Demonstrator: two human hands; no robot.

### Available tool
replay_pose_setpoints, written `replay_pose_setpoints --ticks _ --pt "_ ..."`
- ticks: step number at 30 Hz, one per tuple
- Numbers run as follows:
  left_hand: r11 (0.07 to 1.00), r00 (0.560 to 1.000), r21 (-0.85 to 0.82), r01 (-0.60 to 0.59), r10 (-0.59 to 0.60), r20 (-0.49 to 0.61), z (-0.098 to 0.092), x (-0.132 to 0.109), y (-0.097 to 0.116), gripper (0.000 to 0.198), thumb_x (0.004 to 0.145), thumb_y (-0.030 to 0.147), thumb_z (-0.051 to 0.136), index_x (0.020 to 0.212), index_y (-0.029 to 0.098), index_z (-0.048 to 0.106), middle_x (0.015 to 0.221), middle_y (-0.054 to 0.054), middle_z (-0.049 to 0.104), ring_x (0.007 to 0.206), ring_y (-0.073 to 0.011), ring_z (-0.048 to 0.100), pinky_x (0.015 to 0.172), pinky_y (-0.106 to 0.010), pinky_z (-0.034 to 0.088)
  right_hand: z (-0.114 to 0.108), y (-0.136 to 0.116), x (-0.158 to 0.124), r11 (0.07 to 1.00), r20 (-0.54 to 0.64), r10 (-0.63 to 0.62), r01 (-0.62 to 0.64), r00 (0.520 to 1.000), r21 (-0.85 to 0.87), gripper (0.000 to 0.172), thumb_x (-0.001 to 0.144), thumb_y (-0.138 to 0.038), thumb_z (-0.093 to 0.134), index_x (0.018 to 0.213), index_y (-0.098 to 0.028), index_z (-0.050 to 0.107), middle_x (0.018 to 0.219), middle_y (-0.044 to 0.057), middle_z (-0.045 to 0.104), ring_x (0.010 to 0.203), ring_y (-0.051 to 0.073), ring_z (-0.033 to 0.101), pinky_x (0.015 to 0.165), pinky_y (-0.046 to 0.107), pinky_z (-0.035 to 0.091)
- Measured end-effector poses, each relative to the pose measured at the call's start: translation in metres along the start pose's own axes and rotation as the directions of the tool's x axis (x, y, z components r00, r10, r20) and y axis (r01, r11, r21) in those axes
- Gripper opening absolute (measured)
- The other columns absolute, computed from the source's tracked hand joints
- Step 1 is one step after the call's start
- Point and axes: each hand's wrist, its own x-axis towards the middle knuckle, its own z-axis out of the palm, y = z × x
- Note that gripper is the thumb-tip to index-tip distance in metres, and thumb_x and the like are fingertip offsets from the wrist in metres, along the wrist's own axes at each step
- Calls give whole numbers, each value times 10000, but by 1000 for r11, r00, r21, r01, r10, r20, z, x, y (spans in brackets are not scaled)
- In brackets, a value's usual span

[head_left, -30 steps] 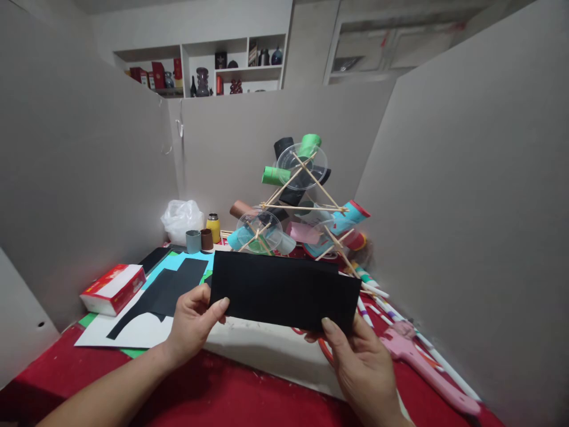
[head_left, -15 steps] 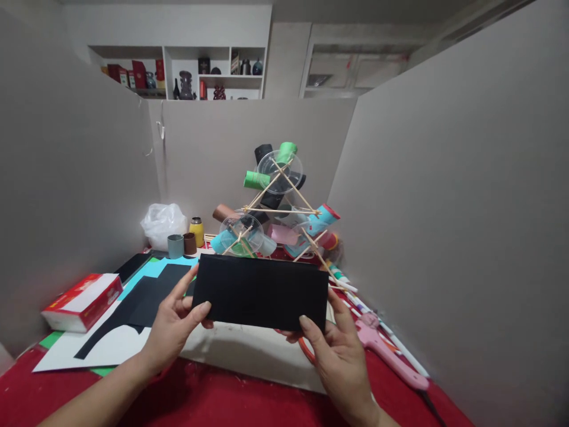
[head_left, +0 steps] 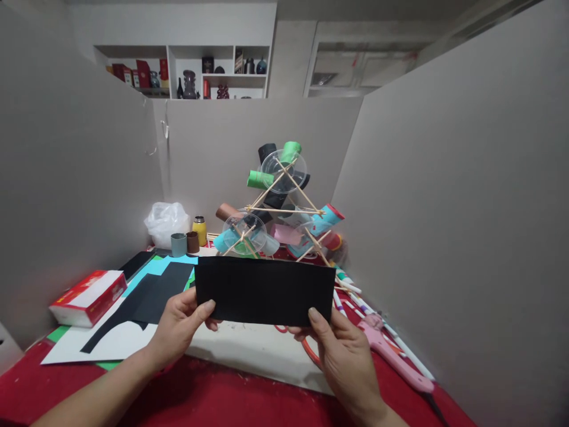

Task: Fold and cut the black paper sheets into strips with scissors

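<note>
I hold a black paper rectangle point(head_left: 264, 290) up in front of me, long side level, above the red table. My left hand point(head_left: 180, 325) pinches its lower left corner with thumb in front. My right hand point(head_left: 344, 356) pinches its lower right corner the same way. Behind the paper stands a model point(head_left: 278, 204) of wooden sticks, clear plastic lids and coloured paper tubes.
Black, cyan, green and white sheets point(head_left: 133, 308) lie at the left, with a red tissue box point(head_left: 89, 296) beside them. A pink glue gun point(head_left: 393, 353), orange scissors point(head_left: 311, 350) and pens lie at the right. A white board point(head_left: 258, 353) lies under my hands. Grey partition walls enclose the table.
The paper has stayed in both hands and shifted slightly. My left fingers, spread behind the sheet half a second ago, have closed onto its corner. The camera view has drifted a little.
</note>
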Motion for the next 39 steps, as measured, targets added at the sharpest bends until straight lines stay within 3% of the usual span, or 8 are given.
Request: replay_pose_setpoints --ticks 9,15,23,29,33,39 --pt "997 997 -28 78 -77 22 6 -3 -6 288 862 424 585 831 138 585 517 19 616 440 -77 532 477 -179 421 -1 2 0 999 -70 38 -39 997 -18 307 781 -465 685 886 -176 688 630 30 709 591 200 676 639 297 543" --pt "997 997 5 72 -72 6 10 -5 -12 379 877 466 545 676 146 526 417 30 548 377 -56 456 443 -169 362 0 0 2 1000 -120 21 -21 992 -1 330 710 -477 736 784 -158 706 573 30 680 512 201 652 547 306 549" --pt "975 978 -129 180 -163 128 10 3 -11 324 850 441 598 907 122 581 707 -79 724 578 -141 659 580 -234 509 2 -2 13 987 -153 97 -76 983 140 295 677 -408 785 834 -175 698 713 26 725 521 170 651 502 267 528" --pt "954 961 -185 236 -201 188 9 0 -6 368 793 452 659 893 102 610 709 -97 724 617 -182 681 633 -294 543 5 -3 7 1000 -146 11 -11 989 -5 244 746 -410 729 811 -180 684 711 18 711 533 179 648 534 284 520" --pt "947 931 -110 301 -267 249 10 0 -4 338 754 417 704 803 85 674 702 -114 729 659 -195 685 686 -302 539 5 -3 4 991 -138 -32 13 990 -135 238 768 -406 709 804 -172 687 693 33 711 550 189 648 572 297 514" --pt "973 958 -46 226 -213 194 11 -4 -9 330 802 413 654 696 105 706 696 -97 730 664 -176 668 711 -279 515 18 -9 -5 993 -128 49 -35 991 109 290 699 -456 746 777 -188 667 632 9 673 502 169 617 498 281 492"
